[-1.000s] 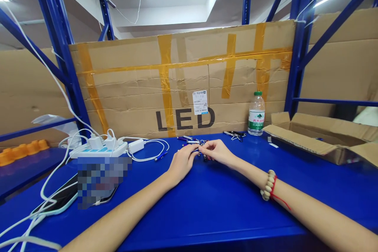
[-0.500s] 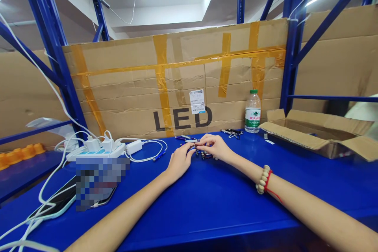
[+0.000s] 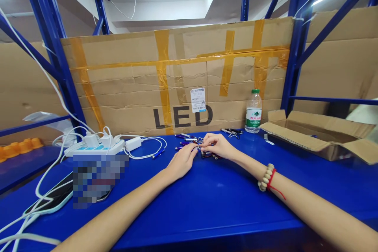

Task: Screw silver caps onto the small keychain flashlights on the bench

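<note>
Both my hands meet at the far middle of the blue table [image 3: 206, 204]. My left hand [image 3: 180, 161] has its fingers curled, pinching a small blue pen-like keychain piece [image 3: 195, 149]. My right hand [image 3: 217, 145] is closed in a pinch on the same small piece, at its metal ring end. Just beyond the fingers lies a little heap of several similar small blue and silver pieces [image 3: 189, 139]. A bead bracelet with a red string [image 3: 267, 178] sits on my right wrist.
A taped cardboard sheet marked LED [image 3: 183, 82] stands along the back. A water bottle [image 3: 253, 112] and an open cardboard box [image 3: 321, 134] are at the right. A white power strip with chargers and cables [image 3: 94, 147] and a phone [image 3: 56, 199] lie at the left.
The hands stay together on the small piece and have shifted only slightly; the camera view has drifted a little.
</note>
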Tool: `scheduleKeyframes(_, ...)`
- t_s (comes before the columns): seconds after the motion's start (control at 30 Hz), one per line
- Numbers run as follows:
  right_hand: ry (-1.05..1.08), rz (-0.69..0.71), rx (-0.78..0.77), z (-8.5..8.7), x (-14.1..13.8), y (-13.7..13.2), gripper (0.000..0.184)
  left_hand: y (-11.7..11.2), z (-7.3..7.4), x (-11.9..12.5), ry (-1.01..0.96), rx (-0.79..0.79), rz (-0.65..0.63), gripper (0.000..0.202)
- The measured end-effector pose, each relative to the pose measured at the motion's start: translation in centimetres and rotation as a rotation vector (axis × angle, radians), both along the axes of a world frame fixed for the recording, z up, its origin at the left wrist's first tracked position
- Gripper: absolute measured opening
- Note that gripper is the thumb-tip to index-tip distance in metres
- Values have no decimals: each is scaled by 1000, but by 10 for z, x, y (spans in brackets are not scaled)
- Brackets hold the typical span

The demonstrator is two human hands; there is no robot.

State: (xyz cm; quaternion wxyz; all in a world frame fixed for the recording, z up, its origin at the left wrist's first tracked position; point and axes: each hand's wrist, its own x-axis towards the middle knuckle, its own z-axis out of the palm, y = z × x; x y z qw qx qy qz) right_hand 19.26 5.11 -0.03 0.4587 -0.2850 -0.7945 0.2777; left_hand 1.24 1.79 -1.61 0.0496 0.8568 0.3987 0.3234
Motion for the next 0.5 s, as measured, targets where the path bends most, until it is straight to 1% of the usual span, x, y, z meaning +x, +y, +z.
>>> scheduleKeyframes(0.13,7,32,-32,0,0,-2,28,0,0,-2,-2,-24,-77,26)
scheduleKeyframes(0.27,-2,69,-44,0,1,-4,26,-2,1,-3,-20,9,-106,26)
scheduleKeyframes(0.4,-47,81,16,-2,2,-3,24,-4,2,-3,6,45,-139,28)
scheduleKeyframes(0.5,-86,71,72,-4,2,-3,22,-3,2,-4,22,77,-141,28)
